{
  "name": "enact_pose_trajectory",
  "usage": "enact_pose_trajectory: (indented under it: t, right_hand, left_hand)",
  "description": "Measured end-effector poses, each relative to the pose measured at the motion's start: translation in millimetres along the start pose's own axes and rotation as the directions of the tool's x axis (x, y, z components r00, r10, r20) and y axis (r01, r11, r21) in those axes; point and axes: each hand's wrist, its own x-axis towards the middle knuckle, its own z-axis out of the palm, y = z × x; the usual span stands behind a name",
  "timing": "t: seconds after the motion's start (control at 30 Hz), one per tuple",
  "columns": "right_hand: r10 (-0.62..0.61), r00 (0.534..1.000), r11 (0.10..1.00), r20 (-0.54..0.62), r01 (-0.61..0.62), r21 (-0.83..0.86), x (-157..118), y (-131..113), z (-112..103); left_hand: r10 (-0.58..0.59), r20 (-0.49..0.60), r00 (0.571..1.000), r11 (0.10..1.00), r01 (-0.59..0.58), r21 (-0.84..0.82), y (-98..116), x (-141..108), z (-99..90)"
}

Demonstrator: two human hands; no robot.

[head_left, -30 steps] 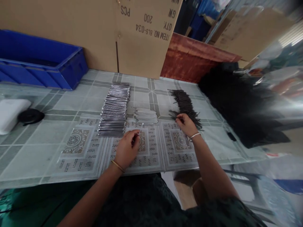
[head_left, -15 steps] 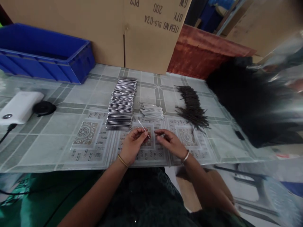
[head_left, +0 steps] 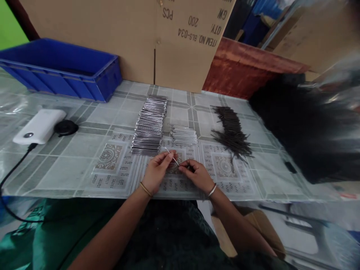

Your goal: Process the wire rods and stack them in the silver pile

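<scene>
Between the thumb and finger of my left hand (head_left: 156,172) is a thin silvery metal rod (head_left: 176,161), slanting down to the right. My right hand (head_left: 197,175) has its fingertips pinched at the rod's lower end; any small part inside those fingers is hidden. Just beyond my hands lies a short row of thin pale metal rods (head_left: 184,135). To its left runs a long row of shiny, ridged-looking metal rods (head_left: 149,125). On the right is a pile of dark brown thin sticks (head_left: 232,129).
A patterned plastic cover lies over the table (head_left: 78,165). At the back left stands a blue bin (head_left: 70,82), beside an upright cardboard box (head_left: 180,67). A white power bank (head_left: 39,125) with a cable and a black round object (head_left: 66,128) lie left. A black bag (head_left: 289,131) sits right.
My right hand has moved left, and its fingertips have closed at the rod's lower end. Before, they were apart from it. The whole view has shifted slightly.
</scene>
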Motion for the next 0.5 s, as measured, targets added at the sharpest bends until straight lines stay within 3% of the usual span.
enact_pose_trajectory:
  t: [0.13,0.2,0.23,0.27,0.33,0.4,0.43,0.5]
  right_hand:
    - [-0.053,0.998,0.999,-0.015,0.053,-0.002,2,-1,5]
    - [-0.106,0.994,0.993,-0.002,0.106,-0.059,3,-2,0]
    - [-0.137,0.991,0.986,-0.011,0.135,-0.092,4,-3,-6]
    - [-0.174,0.984,0.977,-0.032,0.168,-0.131,5,-3,-13]
    - [-0.257,0.964,0.946,-0.069,0.236,-0.223,8,-1,-30]
    - [-0.328,0.944,0.899,-0.041,0.299,-0.319,10,4,-45]
    - [-0.349,0.937,0.879,-0.014,0.323,-0.351,11,7,-50]
    - [-0.355,0.935,0.867,0.013,0.334,-0.370,11,13,-53]
  left_hand:
    - [0.102,0.130,0.986,0.974,-0.126,0.190,-6,1,-2.5]
    - [0.185,0.163,0.969,0.903,-0.233,0.360,-3,3,-6.2]
    - [0.230,0.189,0.955,0.826,-0.294,0.482,0,3,-9.1]
    - [0.268,0.230,0.936,0.703,-0.353,0.617,4,4,-12.5]
    - [0.288,0.346,0.893,0.352,-0.434,0.829,11,7,-20.2]
    - [0.236,0.447,0.863,0.027,-0.465,0.885,14,9,-27.0]
    - [0.210,0.477,0.853,-0.077,-0.472,0.878,14,10,-29.5]
    - [0.190,0.511,0.839,-0.176,-0.483,0.858,11,10,-32.5]
